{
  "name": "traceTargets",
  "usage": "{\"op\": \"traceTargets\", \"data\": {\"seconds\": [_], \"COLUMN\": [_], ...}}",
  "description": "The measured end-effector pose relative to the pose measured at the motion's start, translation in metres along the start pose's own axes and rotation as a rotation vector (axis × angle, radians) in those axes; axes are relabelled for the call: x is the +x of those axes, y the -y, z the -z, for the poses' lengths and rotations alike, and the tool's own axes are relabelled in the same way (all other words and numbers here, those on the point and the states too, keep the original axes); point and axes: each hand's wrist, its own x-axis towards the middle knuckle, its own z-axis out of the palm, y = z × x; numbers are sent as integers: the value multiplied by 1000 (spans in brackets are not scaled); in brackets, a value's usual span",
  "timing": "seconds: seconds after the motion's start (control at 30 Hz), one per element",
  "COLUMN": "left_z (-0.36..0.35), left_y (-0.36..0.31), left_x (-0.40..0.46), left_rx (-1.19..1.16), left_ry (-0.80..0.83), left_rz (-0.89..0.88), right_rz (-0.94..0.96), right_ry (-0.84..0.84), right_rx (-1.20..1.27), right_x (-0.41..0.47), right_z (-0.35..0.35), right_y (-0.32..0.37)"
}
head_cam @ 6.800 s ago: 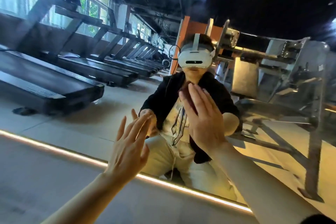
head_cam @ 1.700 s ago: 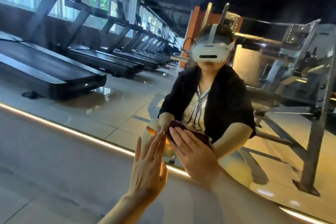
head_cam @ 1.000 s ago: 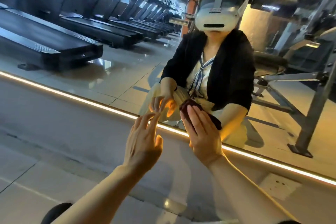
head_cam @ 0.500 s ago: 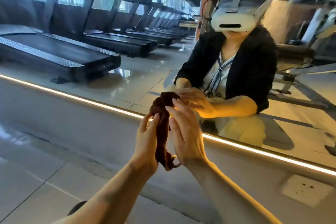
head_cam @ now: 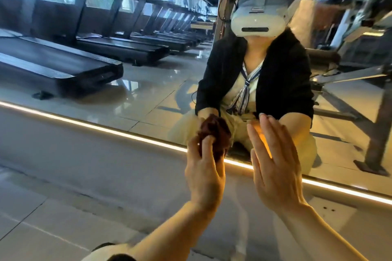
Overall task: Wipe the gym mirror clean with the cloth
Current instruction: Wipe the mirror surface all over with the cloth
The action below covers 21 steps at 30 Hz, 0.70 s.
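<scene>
Left hand (head_cam: 203, 167) grips bunched maroon cloth (head_cam: 215, 133); right hand (head_cam: 273, 167) flat, fingers straight; flattening the cloth against the mirror (head_cam: 148, 91) should wipe best

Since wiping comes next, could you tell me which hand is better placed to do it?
Probably the left hand: it grips the bunched dark red cloth near the gym mirror; the right hand is open, holding nothing.

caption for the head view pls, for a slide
Left hand grips dark cloth near gym mirror; right hand open.

Black jacket (head_cam: 284, 82), white headset (head_cam: 257, 22)
</scene>
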Motion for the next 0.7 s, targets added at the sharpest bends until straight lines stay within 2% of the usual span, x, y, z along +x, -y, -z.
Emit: {"op": "traceTargets", "data": {"seconds": [0.07,0.13,0.3,0.37,0.43,0.53,0.57,0.63,0.7], "left_z": [-16,-23,-7,-1,-2,-12,-15,-13,0], "left_y": [-9,-19,-41,-44,-47,-52,-55,-64,-75], "left_x": [-20,-20,49,65,51,4,-2,1,11], "left_rx": [48,37,-183,-111,-45,62,50,-65,-406], "left_ry": [114,112,-316,-349,-181,174,240,274,297], "left_rz": [-173,-195,61,47,-41,-271,-262,-134,47], "right_rz": [26,32,-55,-106,-128,-136,-146,-183,-272], "right_ry": [22,36,21,-2,3,38,47,50,39], "right_rx": [22,4,-78,-80,-73,-44,-8,105,370], "right_x": [-6,-12,-27,-29,-30,-27,-26,-23,-12], "right_z": [4,10,31,34,33,32,33,36,46], "right_y": [-8,-17,-37,-38,-34,-27,-23,-12,6]}}
